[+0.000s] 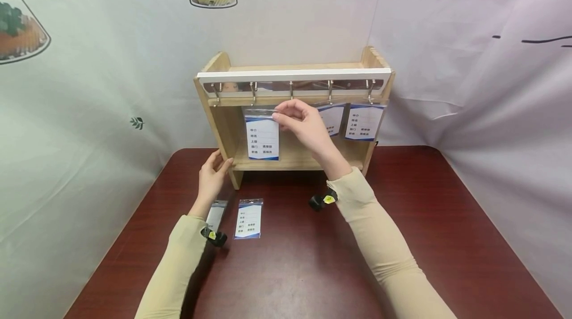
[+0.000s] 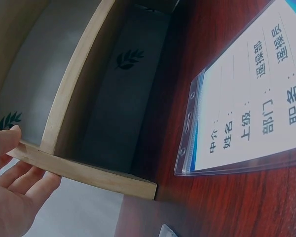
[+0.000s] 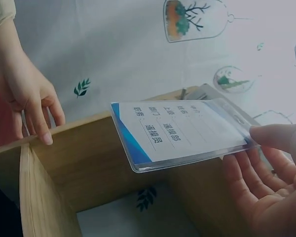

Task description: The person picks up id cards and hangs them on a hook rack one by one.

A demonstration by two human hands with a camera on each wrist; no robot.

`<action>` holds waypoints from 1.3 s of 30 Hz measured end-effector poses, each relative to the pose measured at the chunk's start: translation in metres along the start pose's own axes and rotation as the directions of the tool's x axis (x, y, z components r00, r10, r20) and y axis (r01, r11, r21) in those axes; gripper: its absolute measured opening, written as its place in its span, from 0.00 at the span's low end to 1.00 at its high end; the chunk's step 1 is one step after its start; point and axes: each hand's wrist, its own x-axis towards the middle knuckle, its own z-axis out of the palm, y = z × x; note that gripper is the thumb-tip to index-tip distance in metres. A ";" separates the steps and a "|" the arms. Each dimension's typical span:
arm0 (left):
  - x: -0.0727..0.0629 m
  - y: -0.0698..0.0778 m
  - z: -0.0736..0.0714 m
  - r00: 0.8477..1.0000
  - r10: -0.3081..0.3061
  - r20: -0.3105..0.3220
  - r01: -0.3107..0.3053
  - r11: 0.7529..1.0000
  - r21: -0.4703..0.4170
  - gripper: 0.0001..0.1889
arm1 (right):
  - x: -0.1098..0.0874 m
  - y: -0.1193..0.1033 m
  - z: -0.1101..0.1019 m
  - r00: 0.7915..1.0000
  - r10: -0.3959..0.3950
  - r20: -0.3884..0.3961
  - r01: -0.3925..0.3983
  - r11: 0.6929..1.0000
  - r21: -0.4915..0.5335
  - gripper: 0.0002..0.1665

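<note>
My right hand (image 1: 308, 130) pinches the top edge of a clear badge holder (image 1: 262, 139) between thumb and fingers. Its white and blue printed card faces me, close below the hooks (image 1: 253, 93) on the left half of the rack. In the right wrist view the thumb lies over the slotted end of this badge holder (image 3: 182, 131). With my left hand (image 1: 211, 177) I grip the lower left side panel of the wooden shelf (image 1: 218, 128), thumb on the inner side and fingers outside. Two more badge holders hang at the right, one (image 1: 364, 123) fully visible, another (image 1: 331, 118) partly behind my right hand.
On the dark red table (image 1: 286, 274), in front of the shelf, lies a badge holder (image 1: 248, 220); a second one (image 1: 216, 214) beside it is partly covered by my left wrist. A white hook rail (image 1: 292, 75) runs across the shelf front. Pale printed cloth (image 1: 304, 16) hangs behind.
</note>
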 end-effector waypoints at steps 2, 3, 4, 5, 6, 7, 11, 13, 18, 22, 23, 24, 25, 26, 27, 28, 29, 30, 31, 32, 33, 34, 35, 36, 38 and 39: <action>0.000 0.000 0.000 1.000 -0.005 -0.001 0.005 1.000 0.000 0.26 | 0.000 0.001 0.001 1.000 0.000 -0.007 0.000 1.000 -0.008 0.11; 0.000 -0.001 0.000 1.000 -0.007 -0.002 0.007 1.000 0.000 0.26 | -0.001 0.002 0.002 1.000 -0.001 -0.009 0.001 1.000 -0.010 0.11; 0.000 -0.001 -0.001 1.000 -0.007 -0.004 0.007 1.000 0.000 0.26 | -0.001 0.002 0.002 1.000 -0.002 -0.011 0.002 1.000 -0.013 0.11; -0.001 -0.002 -0.001 1.000 -0.007 -0.003 0.007 1.000 0.003 0.26 | -0.001 0.003 0.003 1.000 -0.005 -0.012 0.005 1.000 -0.014 0.11; -0.001 -0.002 -0.001 1.000 -0.008 -0.003 0.008 1.000 0.000 0.26 | -0.001 0.003 0.004 1.000 -0.008 -0.013 0.008 1.000 -0.014 0.11; -0.001 -0.002 -0.001 1.000 -0.007 -0.002 0.007 1.000 0.003 0.26 | -0.001 0.003 0.004 1.000 -0.010 -0.015 0.010 1.000 -0.015 0.12; -0.001 -0.002 -0.001 1.000 -0.010 -0.004 0.010 1.000 0.007 0.26 | -0.001 0.002 0.008 0.999 -0.023 -0.028 0.023 1.000 -0.019 0.12; -0.002 -0.002 -0.001 1.000 -0.012 -0.005 0.012 1.000 0.003 0.26 | 0.000 0.002 0.010 0.999 -0.031 -0.032 0.030 0.999 -0.026 0.12; -0.003 -0.001 0.000 1.000 -0.016 -0.007 0.016 1.000 -0.005 0.26 | 0.001 0.002 0.012 0.998 -0.039 -0.047 0.036 0.998 -0.052 0.11; -0.003 -0.001 0.000 1.000 -0.026 -0.002 0.026 1.000 0.000 0.27 | 0.000 0.002 0.013 0.998 -0.033 -0.056 0.030 0.998 -0.060 0.11; -0.003 0.000 0.000 1.000 -0.026 0.002 0.026 1.000 0.001 0.27 | 0.000 0.002 0.013 0.998 -0.032 -0.057 0.029 0.998 -0.061 0.11; -0.003 0.000 0.000 1.000 -0.027 0.004 0.026 1.000 0.006 0.27 | -0.001 0.002 0.012 0.998 -0.031 -0.058 0.027 0.998 -0.061 0.11; -0.003 0.001 0.000 1.000 -0.025 0.004 0.025 1.000 0.006 0.27 | -0.001 0.002 0.012 0.998 -0.030 -0.059 0.027 0.998 -0.064 0.11; -0.003 0.001 0.000 1.000 -0.024 0.005 0.024 1.000 0.005 0.27 | -0.002 0.002 0.011 0.998 -0.030 -0.060 0.026 0.997 -0.066 0.11; -0.003 0.001 0.000 1.000 -0.021 0.005 0.021 1.000 0.000 0.27 | -0.002 0.001 0.011 0.998 -0.027 -0.063 0.023 0.997 -0.067 0.11; -0.003 0.002 0.000 1.000 -0.020 0.005 0.020 1.000 -0.001 0.27 | -0.002 0.001 0.010 0.998 -0.026 -0.065 0.022 0.997 -0.070 0.11; -0.003 0.001 0.000 1.000 -0.019 0.004 0.019 1.000 -0.004 0.26 | -0.002 0.001 0.010 0.997 -0.028 -0.067 0.023 0.997 -0.072 0.11; -0.002 0.001 0.000 1.000 -0.017 0.002 0.017 1.000 -0.003 0.26 | -0.002 0.001 0.009 0.997 -0.028 -0.070 0.023 0.997 -0.072 0.12; -0.002 0.001 0.000 1.000 -0.014 0.001 0.014 1.000 -0.006 0.26 | -0.001 0.000 0.008 0.997 -0.029 -0.072 0.024 0.997 -0.072 0.12; -0.001 0.001 0.000 1.000 -0.011 0.000 0.011 1.000 -0.004 0.26 | -0.002 0.000 0.008 0.997 -0.030 -0.074 0.025 0.997 -0.070 0.12; -0.001 0.001 0.000 1.000 -0.007 -0.001 0.007 1.000 -0.002 0.26 | -0.002 -0.001 0.007 0.997 -0.032 -0.076 0.026 0.997 -0.070 0.12; -0.001 0.001 0.001 1.000 -0.003 -0.002 0.003 1.000 -0.001 0.26 | -0.002 -0.001 0.006 0.996 -0.035 -0.077 0.029 0.997 -0.068 0.12; -0.001 0.001 0.001 1.000 0.000 -0.002 0.000 1.000 -0.003 0.25 | -0.002 -0.001 0.005 0.996 -0.038 -0.078 0.033 0.997 -0.068 0.12; -0.001 0.001 0.001 1.000 0.004 -0.003 -0.004 1.000 -0.002 0.25 | -0.003 -0.001 0.004 0.996 -0.041 -0.080 0.036 0.997 -0.069 0.12; 0.000 0.002 0.001 1.000 0.009 -0.005 -0.009 1.000 -0.005 0.25 | -0.004 -0.002 0.001 0.995 -0.049 -0.085 0.043 0.997 -0.069 0.11; 0.000 0.001 0.000 1.000 0.010 -0.005 -0.010 1.000 -0.006 0.25 | -0.004 -0.003 0.000 0.995 -0.052 -0.089 0.046 0.997 -0.068 0.11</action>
